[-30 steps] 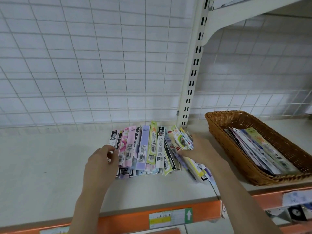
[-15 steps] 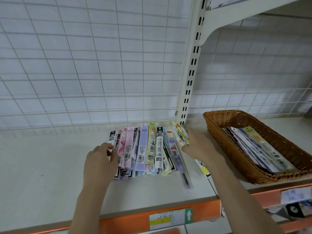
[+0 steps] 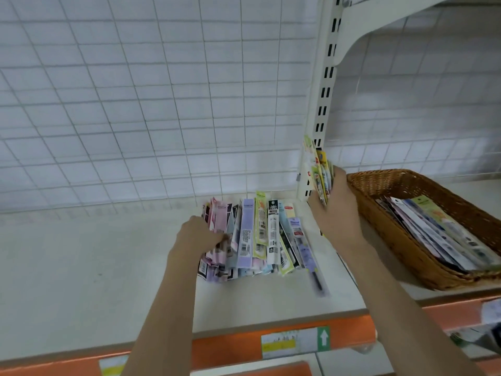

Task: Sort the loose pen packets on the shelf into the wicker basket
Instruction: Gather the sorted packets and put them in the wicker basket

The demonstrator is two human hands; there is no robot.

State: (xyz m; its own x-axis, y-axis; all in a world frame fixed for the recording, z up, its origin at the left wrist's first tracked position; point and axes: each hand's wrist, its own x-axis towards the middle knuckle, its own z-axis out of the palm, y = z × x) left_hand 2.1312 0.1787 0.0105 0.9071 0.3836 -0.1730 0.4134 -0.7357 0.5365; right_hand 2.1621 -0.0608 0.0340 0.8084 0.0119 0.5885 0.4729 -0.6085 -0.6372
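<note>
A fanned row of loose pen packets (image 3: 260, 234) lies on the white shelf (image 3: 81, 267). My left hand (image 3: 199, 237) rests on the left end of the row, fingers curled onto the pink packets. Just left of the wicker basket (image 3: 385, 213), my right hand (image 3: 334, 210) is raised off the shelf and grips a small bunch of packets (image 3: 317, 169) held upright. The basket holds several packets (image 3: 439, 234) lying lengthwise. One packet (image 3: 311, 264) with a dark pen sticks out from the row toward the shelf's front edge.
A white wire grid (image 3: 162, 104) backs the shelf. A slotted upright post (image 3: 324, 99) stands between the pile and the basket. An orange price rail (image 3: 230, 348) with labels runs along the front edge.
My right hand has lifted a bunch of packets off the right end of the row and raised it upright toward the basket. My left hand has closed onto the row's left end.
</note>
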